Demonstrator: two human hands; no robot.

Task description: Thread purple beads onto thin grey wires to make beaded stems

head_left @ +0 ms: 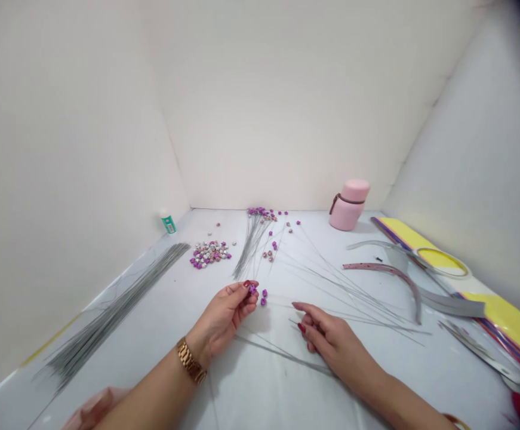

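Observation:
My left hand (230, 307), wearing a gold watch, pinches a small purple star-shaped bead (253, 289) between thumb and fingers. Two more purple beads (264, 297) lie just right of its fingertips. My right hand (325, 334) is lower and to the right, its index finger stretched toward the left. Its thumb and curled fingers close on a thin grey wire (292, 321), whose tip pokes out to the left. Other loose wires (282, 353) run across the white table below and under this hand. The fingers partly hide the held bead.
A pile of purple, pink and silver beads (210, 254) lies left, beside a long wire bundle (125, 310). Bead-tipped wires (253, 239) lie at the back. A pink flask (349, 206), a tape roll (442, 263), curved strips (389, 272) and yellow sheets (505, 319) are right.

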